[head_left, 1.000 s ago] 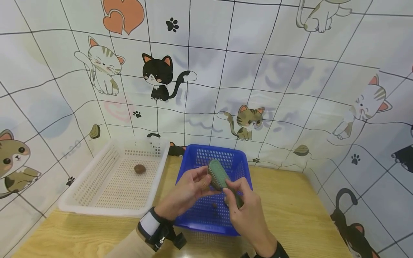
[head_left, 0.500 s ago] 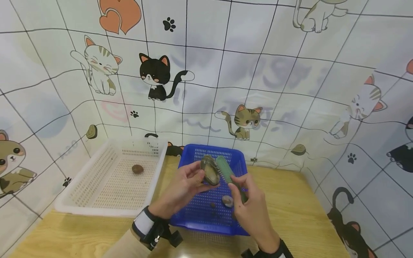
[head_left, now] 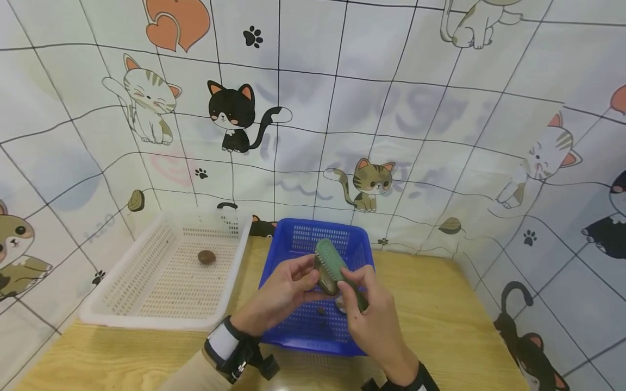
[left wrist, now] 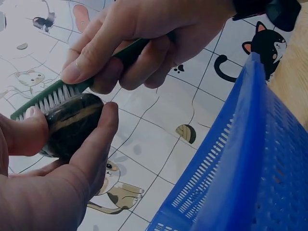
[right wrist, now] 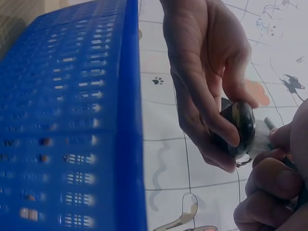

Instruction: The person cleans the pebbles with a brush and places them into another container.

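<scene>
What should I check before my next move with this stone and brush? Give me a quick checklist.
1. Dark stone secure: ok, the left hand grips it.
2. Brush secure: ok, the right hand holds its handle.
3. Bristles on the dark stone: ok, they meet its side.
4. Dark stone clean all over: cannot tell, much of it is covered.
5. Space in the white basket: ok, bare floor around a brown stone.
6. Blue basket emptied: not ok, a pale stone shows inside.

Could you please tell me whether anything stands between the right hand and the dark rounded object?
Yes: the green brush, gripped by the right hand, lies between them, its bristles apparently touching the dark rounded object.
</scene>
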`<state>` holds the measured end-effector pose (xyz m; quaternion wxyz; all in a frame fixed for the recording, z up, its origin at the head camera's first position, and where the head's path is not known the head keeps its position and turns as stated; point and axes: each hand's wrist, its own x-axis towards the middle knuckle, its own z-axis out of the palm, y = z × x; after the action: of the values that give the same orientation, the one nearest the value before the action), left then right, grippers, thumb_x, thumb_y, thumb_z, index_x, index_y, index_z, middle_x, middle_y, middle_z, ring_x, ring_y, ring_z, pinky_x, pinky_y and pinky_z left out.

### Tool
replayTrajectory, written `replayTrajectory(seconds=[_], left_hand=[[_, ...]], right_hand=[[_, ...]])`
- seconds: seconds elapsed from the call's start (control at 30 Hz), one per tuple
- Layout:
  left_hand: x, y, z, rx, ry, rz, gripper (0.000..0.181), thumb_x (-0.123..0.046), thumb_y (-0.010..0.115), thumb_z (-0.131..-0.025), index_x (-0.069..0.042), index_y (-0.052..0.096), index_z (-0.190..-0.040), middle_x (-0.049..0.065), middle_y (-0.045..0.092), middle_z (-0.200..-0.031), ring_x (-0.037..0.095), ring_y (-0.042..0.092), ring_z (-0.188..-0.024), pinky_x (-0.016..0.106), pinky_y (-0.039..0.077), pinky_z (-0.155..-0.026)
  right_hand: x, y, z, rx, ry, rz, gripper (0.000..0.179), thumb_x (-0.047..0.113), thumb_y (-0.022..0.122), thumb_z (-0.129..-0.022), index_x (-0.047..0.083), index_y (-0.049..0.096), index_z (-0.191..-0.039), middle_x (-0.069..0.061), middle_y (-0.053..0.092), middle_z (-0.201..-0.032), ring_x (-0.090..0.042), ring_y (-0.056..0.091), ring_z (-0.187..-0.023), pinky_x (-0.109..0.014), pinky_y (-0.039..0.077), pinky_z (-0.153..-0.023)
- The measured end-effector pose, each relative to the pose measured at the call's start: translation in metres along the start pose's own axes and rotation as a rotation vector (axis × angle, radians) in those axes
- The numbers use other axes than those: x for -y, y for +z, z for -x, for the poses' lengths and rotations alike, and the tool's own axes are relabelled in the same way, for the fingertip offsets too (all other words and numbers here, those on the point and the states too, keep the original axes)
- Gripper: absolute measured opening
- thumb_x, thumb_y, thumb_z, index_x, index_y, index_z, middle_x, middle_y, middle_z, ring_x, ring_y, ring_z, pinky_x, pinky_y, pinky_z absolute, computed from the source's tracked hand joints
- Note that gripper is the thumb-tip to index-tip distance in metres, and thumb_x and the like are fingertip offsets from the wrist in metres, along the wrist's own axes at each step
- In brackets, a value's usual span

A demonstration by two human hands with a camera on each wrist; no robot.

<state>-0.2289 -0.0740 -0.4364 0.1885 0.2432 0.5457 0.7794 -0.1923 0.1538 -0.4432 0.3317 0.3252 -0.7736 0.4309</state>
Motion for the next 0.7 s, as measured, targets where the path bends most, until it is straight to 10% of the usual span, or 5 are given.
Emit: replayTrajectory(seconds=[0.37,0.7], left_hand=[[-0.001,0.0,0.002,0.026,0.102,0.093,0.059,-0.014,0.055,-0.124,0.011,0.037,-0.174,0.007,0.074,-0.155,0.017,0.078,-0.136,0.045,0.066,-0.122],[0.0,-0.001,-0.001,-0.043,0.091,0.104,0.063,-0.018,0.057,-0.123,0.007,0.037,-0.177,0.015,0.065,-0.167,0.015,0.076,-0.141,0.044,0.064,-0.124]], right_hand=[[-0.006,-0.014,-0.003,-0.01,0.046,0.111,0.017,-0.008,0.077,-0.105,0.003,0.068,-0.115,-0.014,0.088,-0.12,-0.029,0.087,-0.106,-0.045,0.076,-0.088],[0.0,-0.003,-0.002,0.053,-0.048,-0.044,0.026,-0.015,0.074,-0.104,0.001,0.069,-0.124,-0.003,0.072,-0.09,0.003,0.057,-0.069,-0.008,0.047,-0.052]])
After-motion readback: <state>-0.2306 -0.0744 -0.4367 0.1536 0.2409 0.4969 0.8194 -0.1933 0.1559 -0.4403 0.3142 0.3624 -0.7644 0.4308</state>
